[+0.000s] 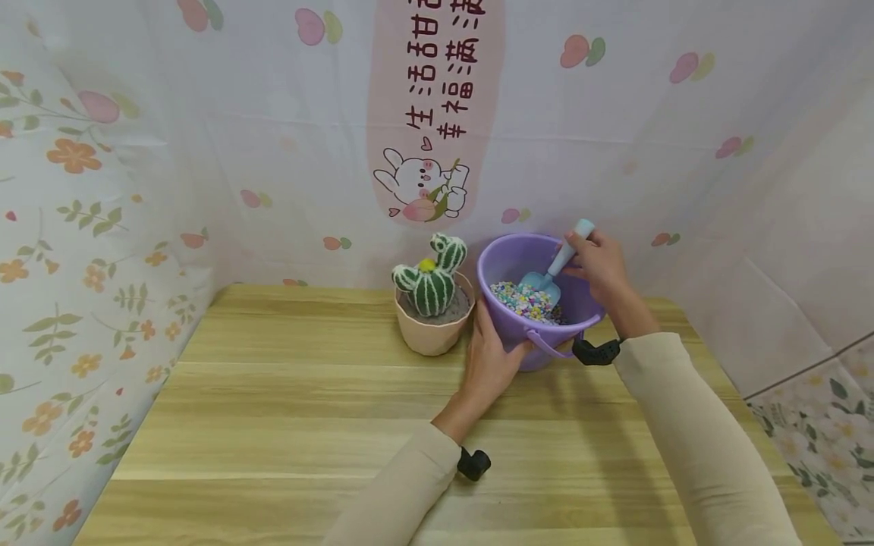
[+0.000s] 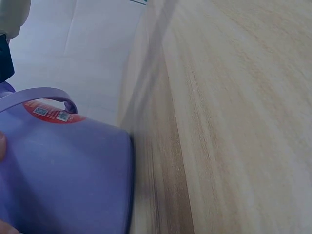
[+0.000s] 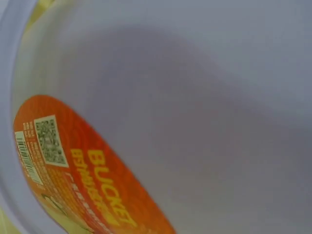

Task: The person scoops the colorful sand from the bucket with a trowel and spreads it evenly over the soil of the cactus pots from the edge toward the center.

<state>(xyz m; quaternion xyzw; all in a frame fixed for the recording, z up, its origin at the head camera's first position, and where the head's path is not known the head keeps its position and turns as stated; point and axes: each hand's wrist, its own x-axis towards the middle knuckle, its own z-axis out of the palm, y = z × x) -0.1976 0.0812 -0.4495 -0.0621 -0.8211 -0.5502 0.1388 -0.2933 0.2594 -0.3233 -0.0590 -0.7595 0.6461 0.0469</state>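
A purple bucket (image 1: 498,334) stands on the wooden table at the back right, tilted toward me, with small multicoloured pebbles (image 1: 526,303) inside. My left hand (image 1: 488,360) holds the bucket low on its left side, fingers along the wall and thumb toward the front. Over the bucket, my right hand (image 1: 602,265) grips the handle of a light blue toy shovel (image 1: 563,258). The shovel's blade rests in the pebbles. In the right wrist view the bucket's wall (image 3: 195,122) fills the picture, with an orange label (image 3: 97,180); neither hand nor shovel shows there.
Just left of the bucket stands a pale pink pot (image 1: 430,337) with a knitted green cactus (image 1: 433,292) in grey filling. The bucket's handle (image 1: 546,347) hangs at the front. A patterned curtain (image 1: 287,152) closes off the table's (image 1: 273,425) back.
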